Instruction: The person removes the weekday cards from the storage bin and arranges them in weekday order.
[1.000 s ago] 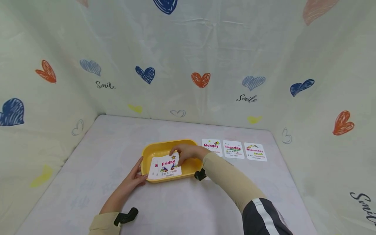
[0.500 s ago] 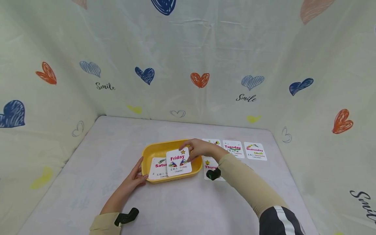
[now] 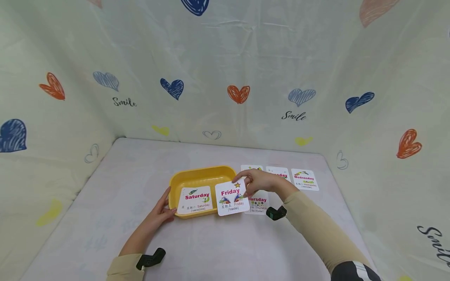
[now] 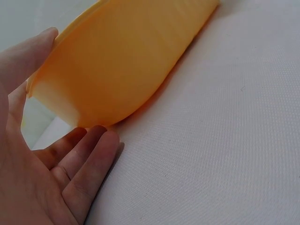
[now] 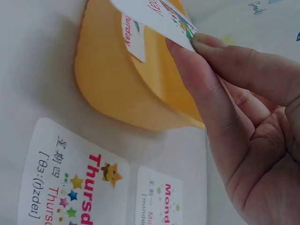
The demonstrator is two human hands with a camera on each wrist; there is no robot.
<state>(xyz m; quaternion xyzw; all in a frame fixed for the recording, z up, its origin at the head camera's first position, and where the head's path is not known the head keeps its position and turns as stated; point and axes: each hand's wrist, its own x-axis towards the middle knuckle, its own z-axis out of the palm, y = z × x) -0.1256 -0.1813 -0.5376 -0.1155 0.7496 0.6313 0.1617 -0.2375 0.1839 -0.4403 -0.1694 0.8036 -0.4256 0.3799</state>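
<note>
My right hand (image 3: pixel 261 182) pinches the "Friday" card (image 3: pixel 230 200) at its right edge, thumb and index finger on either face. In the head view the card overlaps the right end of the yellow tray (image 3: pixel 202 177), and the right wrist view has it raised above the rim. A "Saturday" card (image 3: pixel 194 200) lies in the tray, with the edge of another card showing from under it. My left hand (image 3: pixel 161 208) holds the tray's left end. Its thumb (image 4: pixel 40 47) is at the rim, and several fingertips (image 4: pixel 108 138) touch the wall low down.
To the right of the tray, a "Thursday" card (image 3: pixel 260 208) lies on the white table (image 3: pixel 218 249), partly covered. Behind it runs a row of "Monday" (image 5: pixel 161 197), "Tuesday" (image 3: pixel 277 170) and "Wednesday" (image 3: pixel 305 180) cards. A heart-patterned curtain (image 3: pixel 211 58) surrounds the table.
My right hand has lifted the "Friday" card off the others and moved it right, past the tray's end, uncovering the "Saturday" card. The left hand and tray have stayed put.
</note>
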